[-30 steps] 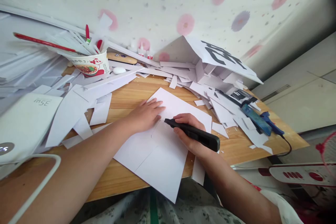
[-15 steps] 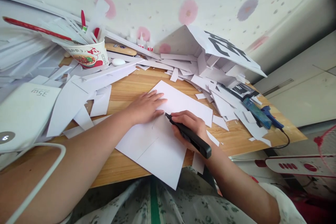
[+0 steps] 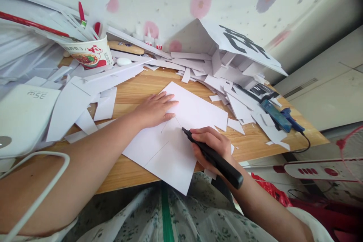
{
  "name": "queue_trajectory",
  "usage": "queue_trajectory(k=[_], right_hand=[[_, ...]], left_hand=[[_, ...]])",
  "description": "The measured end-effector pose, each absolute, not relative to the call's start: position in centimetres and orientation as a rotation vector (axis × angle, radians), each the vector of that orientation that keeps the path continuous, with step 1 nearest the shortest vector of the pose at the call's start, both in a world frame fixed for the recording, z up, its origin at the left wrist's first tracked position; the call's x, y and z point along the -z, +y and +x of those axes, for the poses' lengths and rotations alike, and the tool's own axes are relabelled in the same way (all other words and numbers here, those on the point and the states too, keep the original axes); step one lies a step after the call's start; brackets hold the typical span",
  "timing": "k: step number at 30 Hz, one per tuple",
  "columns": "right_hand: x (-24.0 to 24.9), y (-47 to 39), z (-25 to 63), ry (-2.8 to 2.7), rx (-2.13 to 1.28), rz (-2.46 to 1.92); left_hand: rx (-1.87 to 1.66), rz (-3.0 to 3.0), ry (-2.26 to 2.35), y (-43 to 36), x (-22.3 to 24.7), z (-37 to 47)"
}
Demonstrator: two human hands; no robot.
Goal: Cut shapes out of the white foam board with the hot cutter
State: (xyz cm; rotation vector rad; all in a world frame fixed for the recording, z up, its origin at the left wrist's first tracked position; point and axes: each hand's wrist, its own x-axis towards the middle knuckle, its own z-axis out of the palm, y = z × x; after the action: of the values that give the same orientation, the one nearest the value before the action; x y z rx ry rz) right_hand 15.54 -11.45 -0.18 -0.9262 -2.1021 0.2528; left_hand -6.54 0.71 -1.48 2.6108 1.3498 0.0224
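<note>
A white foam board sheet (image 3: 181, 162) lies at an angle on the wooden table, its near corner reaching past the front edge. Thin lines run across its middle. My left hand (image 3: 156, 109) rests flat on the sheet with fingers spread, the thumb near the top of one line. In my right hand (image 3: 212, 144) is a black utility knife (image 3: 217, 159), gripped like a pen. Its tip points up and left and meets the sheet, or hovers just over it, right of the left thumb; I cannot tell which.
White board scraps (image 3: 238, 107) crowd the table's back and right, beside a white model with a roof (image 3: 241, 41). At left stand a paper cup (image 3: 92, 55) of strips and a white power bank (image 3: 27, 117) with a cable. A phone (image 3: 275, 116) and blue glue gun (image 3: 292, 120) lie right.
The knife has slid down and to the right from beside the left thumb, and a line now shows between them. My left hand stays on the sheet; the whole view has shifted slightly.
</note>
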Motion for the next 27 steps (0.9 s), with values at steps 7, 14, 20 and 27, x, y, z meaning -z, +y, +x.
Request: queue_trajectory(k=[7, 14, 20, 27], right_hand=[[0.1, -13.2, 16.3, -2.119, -0.226, -0.94], [0.2, -15.4, 17.3, -2.058, -0.25, -0.964], [0.9, -17.4, 18.1, -2.035, -0.211, -1.035], [1.2, -19.1, 18.4, -2.033, -0.194, -1.031]], left_hand=[[-0.028, 2.61, 1.348, 0.9, 1.6, -6.6], [-0.023, 2.619, 1.34, 1.0, 1.7, -6.7], [-0.006, 2.625, 1.342, 0.9, 1.5, -6.6], [-0.092, 2.641, 1.299, 0.4, 1.3, -6.7]])
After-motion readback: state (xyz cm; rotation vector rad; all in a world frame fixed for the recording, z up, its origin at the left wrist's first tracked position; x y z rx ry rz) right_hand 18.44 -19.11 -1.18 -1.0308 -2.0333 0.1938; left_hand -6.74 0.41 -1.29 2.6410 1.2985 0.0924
